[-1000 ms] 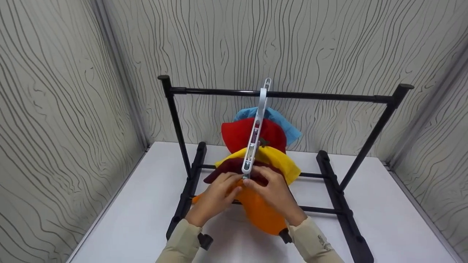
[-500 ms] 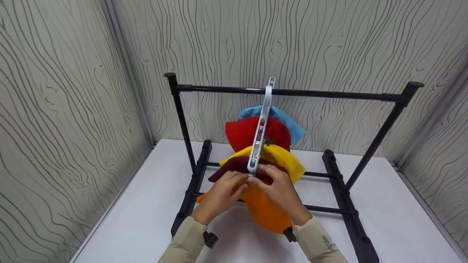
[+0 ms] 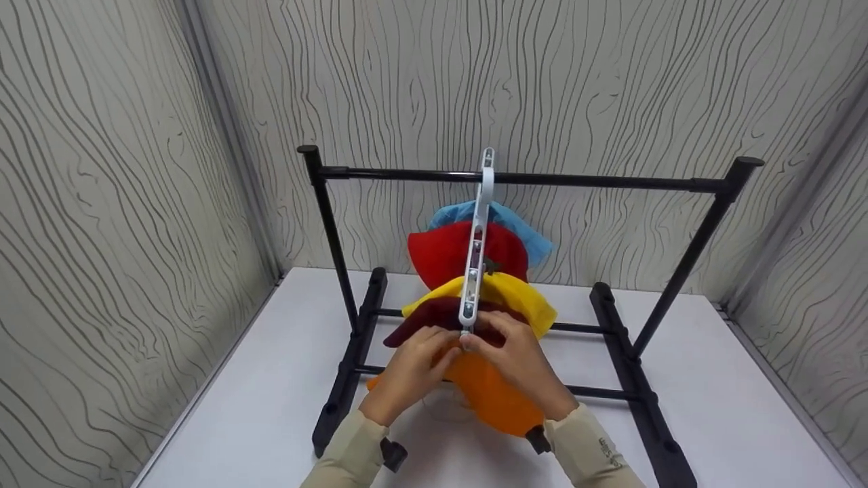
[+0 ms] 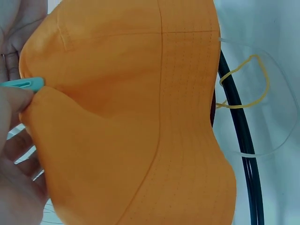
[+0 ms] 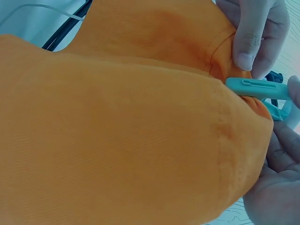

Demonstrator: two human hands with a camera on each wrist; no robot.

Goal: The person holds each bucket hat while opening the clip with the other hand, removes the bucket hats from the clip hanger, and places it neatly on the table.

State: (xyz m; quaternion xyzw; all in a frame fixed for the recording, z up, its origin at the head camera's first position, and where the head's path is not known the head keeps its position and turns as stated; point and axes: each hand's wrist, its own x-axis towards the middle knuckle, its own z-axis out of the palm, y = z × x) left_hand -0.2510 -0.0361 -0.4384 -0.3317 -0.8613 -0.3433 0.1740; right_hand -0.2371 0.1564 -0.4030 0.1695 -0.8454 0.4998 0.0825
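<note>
An orange bucket hat (image 3: 498, 400) hangs below my two hands at the near end of a white clip hanger (image 3: 487, 191). My left hand (image 3: 410, 369) pinches the hat's upper fabric between thumb and fingers. My right hand (image 3: 519, 362) pinches the end of a teal clip (image 5: 258, 88), which sits on a fold of the hat (image 5: 140, 140). In the left wrist view, the clip (image 4: 26, 84) meets the hat's crown (image 4: 93, 108). Maroon (image 3: 420, 320), yellow (image 3: 532, 306), red (image 3: 434, 254) and blue hats (image 3: 525, 230) line up behind. The fingers partly cover the clip.
The hanger hooks over the top bar (image 3: 583, 179) of a black rack, whose right foot (image 3: 634, 386) stands on the white table (image 3: 251, 386). Patterned panels (image 3: 380, 88) enclose the back and sides. A thin yellow cord (image 4: 265, 84) loops below the orange hat's brim.
The head view shifts slightly. Both hands stay at the hanger's near end, with only small finger movements around the clip and the orange hat.
</note>
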